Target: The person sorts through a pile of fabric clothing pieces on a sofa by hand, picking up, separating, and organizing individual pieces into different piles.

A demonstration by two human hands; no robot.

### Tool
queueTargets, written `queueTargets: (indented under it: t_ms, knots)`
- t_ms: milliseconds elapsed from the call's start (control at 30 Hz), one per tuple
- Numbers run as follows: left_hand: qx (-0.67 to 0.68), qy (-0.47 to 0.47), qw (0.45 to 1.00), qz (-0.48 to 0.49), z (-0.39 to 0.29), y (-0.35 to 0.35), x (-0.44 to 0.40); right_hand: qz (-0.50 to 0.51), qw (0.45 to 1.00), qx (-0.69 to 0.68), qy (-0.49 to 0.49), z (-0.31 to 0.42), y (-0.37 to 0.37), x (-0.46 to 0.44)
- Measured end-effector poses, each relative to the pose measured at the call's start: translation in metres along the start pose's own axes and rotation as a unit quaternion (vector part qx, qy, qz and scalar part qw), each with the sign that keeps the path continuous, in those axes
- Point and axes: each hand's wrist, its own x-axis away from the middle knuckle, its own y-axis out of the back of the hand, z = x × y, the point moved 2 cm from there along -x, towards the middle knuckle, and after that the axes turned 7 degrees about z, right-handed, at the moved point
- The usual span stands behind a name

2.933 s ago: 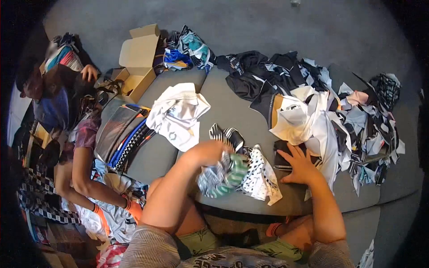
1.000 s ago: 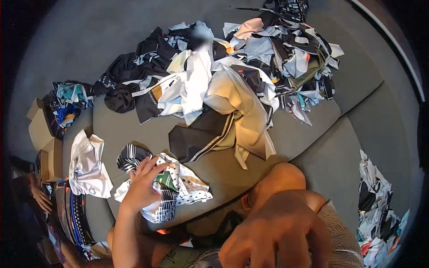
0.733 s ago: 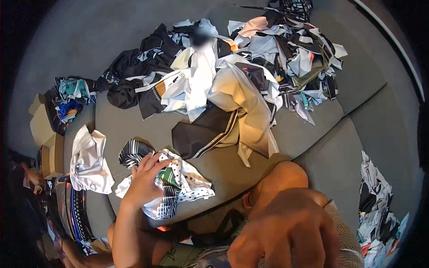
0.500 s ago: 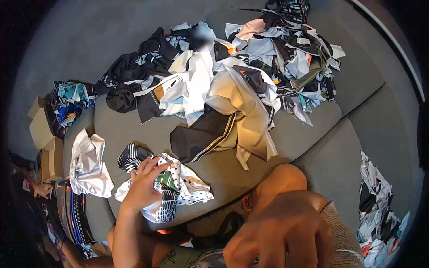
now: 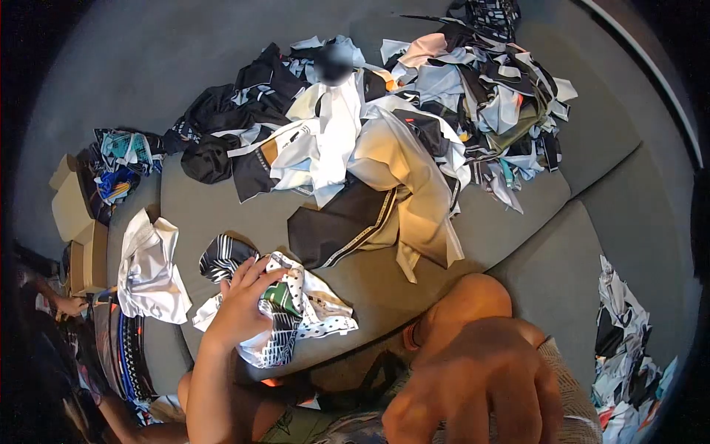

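My left hand lies with its fingers spread on a small pile of patterned cloth, which includes green, dotted and black-and-white striped parts. Close to the camera at the bottom is my right hand, its fingers curled downward and pressed together. The fingertips run past the lower edge, so what they hold is hidden. Beyond my hands, a black cloth with a patterned band lies under a tan cloth. A crumpled white cloth sits left of my left hand.
A large heap of mixed cloth pieces spreads across the grey cushioned surface. An open cardboard box and a row of folded fabrics are at left, near another person's hand. More scraps lie at right.
The view has swung right. My left hand no longer lifts the green patterned cloth but lies on it. My right hand has left the cloth and come close to the camera. The black cloth is now more exposed.
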Motion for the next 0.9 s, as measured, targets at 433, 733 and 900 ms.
queueTargets:
  t_ms: [433, 733, 900]
  knots:
    - [-0.012, -0.02, 1.0, -0.002, -0.002, 0.002, -0.004, 0.025, 0.998, 0.052, 0.013, -0.012, 0.001, 0.009]
    - [-0.01, -0.015, 1.0, 0.001, -0.002, 0.001, -0.004, -0.018, 1.0, -0.014, -0.007, 0.003, 0.0, -0.002]
    - [-0.009, -0.013, 1.0, 0.002, -0.003, 0.001, -0.005, -0.021, 1.0, -0.018, 0.013, 0.002, -0.003, 0.005]
